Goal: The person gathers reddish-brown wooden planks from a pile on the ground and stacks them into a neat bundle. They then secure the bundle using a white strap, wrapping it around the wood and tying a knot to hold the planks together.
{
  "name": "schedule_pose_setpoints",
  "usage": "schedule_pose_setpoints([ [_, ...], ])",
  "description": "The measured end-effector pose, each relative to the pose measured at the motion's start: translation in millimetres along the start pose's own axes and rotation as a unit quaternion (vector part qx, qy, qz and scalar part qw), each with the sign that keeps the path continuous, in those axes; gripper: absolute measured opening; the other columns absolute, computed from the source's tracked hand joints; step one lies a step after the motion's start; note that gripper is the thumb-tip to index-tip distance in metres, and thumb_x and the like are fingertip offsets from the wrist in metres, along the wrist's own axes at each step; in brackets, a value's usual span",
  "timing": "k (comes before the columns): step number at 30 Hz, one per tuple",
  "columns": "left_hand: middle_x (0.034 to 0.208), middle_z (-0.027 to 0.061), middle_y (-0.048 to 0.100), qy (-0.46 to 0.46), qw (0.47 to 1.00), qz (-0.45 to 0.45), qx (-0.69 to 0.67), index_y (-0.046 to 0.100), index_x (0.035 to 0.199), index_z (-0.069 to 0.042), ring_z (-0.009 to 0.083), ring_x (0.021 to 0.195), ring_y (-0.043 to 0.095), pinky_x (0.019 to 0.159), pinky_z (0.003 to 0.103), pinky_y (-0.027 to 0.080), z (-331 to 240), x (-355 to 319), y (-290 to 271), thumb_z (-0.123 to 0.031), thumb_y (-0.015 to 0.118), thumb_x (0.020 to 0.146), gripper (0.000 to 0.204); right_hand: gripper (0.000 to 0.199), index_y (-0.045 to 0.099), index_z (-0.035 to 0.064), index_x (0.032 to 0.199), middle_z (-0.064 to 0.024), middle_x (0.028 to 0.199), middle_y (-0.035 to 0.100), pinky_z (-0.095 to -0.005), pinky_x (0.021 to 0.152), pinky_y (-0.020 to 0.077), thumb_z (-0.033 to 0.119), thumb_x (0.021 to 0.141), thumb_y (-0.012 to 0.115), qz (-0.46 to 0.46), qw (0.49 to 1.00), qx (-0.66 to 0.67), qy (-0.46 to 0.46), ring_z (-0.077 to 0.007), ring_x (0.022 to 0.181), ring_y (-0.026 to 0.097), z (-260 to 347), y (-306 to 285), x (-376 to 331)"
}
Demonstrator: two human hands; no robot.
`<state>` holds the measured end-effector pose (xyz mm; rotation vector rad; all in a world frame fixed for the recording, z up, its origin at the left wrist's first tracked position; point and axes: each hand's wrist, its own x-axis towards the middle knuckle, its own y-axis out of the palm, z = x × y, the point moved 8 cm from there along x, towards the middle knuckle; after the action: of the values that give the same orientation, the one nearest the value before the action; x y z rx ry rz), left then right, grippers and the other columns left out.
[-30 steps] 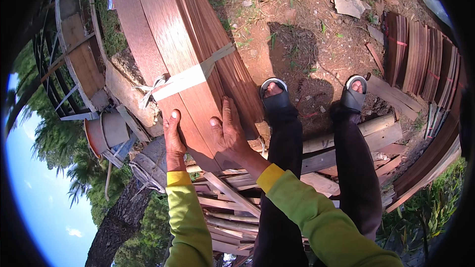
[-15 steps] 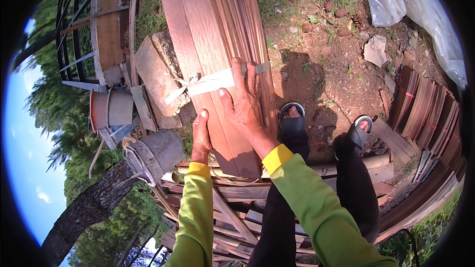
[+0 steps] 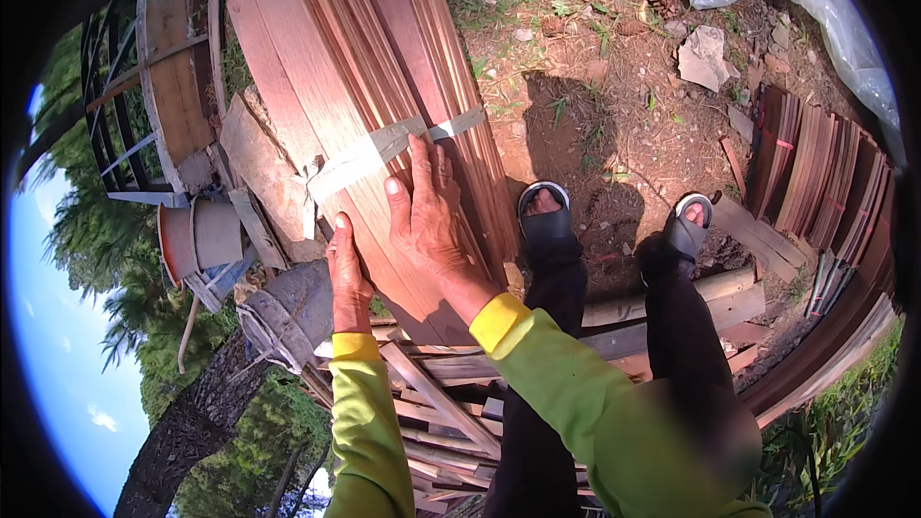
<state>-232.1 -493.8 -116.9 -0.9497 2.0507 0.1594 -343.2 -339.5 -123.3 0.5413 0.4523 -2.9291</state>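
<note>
A bundle of long reddish-brown wooden boards (image 3: 321, 96) lies slanted in front of me, bound across its middle by a pale flat strap (image 3: 357, 166) knotted at the left edge. My left hand (image 3: 348, 273) holds the bundle's near left edge, its thumb on the top face and its other fingers hidden along the side. Flat on top of the boards rests my right hand (image 3: 429, 221), fingers spread, with fingertips at the strap. Some boards on the right of the bundle sit apart from the rest and slightly uneven.
Strapped stacks of dark boards (image 3: 815, 168) stand at the right. Loose wooden strips (image 3: 446, 412) lie beneath my arms. Beside the bundle, at left, are a flat stone slab (image 3: 259, 158) and worn buckets (image 3: 288, 312). Plastic sheeting (image 3: 815, 10) covers the far right.
The bundle has shifted left and tilted more in view, and both hands have moved left with it. Its right-hand boards now look more separated, with the strap in uneven steps.
</note>
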Motion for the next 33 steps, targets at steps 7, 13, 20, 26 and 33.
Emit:
schedule_pose_setpoints([
  [7,0.13,0.0115,0.054,-0.007,0.997,0.052,0.053,0.04,0.138,-0.004,0.0236,0.114,0.055,0.097,0.037,0.045,1,24,-32,-0.06,0.055,0.087,0.077,0.061,0.025,0.0015,0.145,-0.0288,0.143,0.031,-0.0538,0.108,0.0246,0.02,0.092,0.049,0.001,0.999,0.045,-0.015,-0.0486,0.131,0.029,8,4,-26],
  [13,0.128,0.0124,0.054,0.042,0.995,0.018,0.091,0.04,0.137,-0.002,0.0222,0.111,0.055,0.095,0.035,0.045,-3,23,-34,-0.056,0.055,0.089,0.074,0.064,0.025,0.0006,0.144,-0.0278,0.142,0.031,-0.0533,0.107,0.0249,0.027,0.092,0.051,0.07,0.997,0.025,0.016,-0.0469,0.133,0.027,0,-1,-36],
  [20,0.136,0.0158,0.045,0.203,0.944,-0.035,0.257,0.028,0.143,0.004,0.0214,0.117,0.049,0.1,0.033,0.039,-24,-9,-20,-0.045,0.067,0.086,0.085,0.054,0.027,0.0029,0.144,-0.0299,0.129,0.048,-0.0417,0.1,0.0391,0.031,0.099,0.038,0.121,0.971,0.147,0.141,-0.0441,0.119,0.049,-44,-40,-53],
  [26,0.151,0.0259,0.019,0.291,0.882,-0.082,0.362,0.01,0.149,-0.004,0.033,0.141,0.019,0.115,0.041,0.014,-21,-46,12,-0.049,0.072,0.079,0.103,0.046,0.043,-0.004,0.131,-0.0297,0.116,0.055,-0.0427,0.089,0.0462,0.029,0.099,0.038,0.083,0.995,0.011,0.054,-0.0435,0.103,0.057,-110,-122,-74],
  [33,0.143,0.0254,0.036,0.102,0.934,-0.228,0.254,0.028,0.143,0.002,0.0326,0.135,0.033,0.11,0.038,0.027,63,-173,-44,-0.05,0.066,0.083,0.089,0.036,0.051,-0.002,0.12,-0.0276,0.107,0.061,-0.0478,0.085,0.0479,0.021,0.093,0.047,0.258,0.939,-0.209,0.09,-0.0443,0.096,0.06,-94,-305,-110],
])
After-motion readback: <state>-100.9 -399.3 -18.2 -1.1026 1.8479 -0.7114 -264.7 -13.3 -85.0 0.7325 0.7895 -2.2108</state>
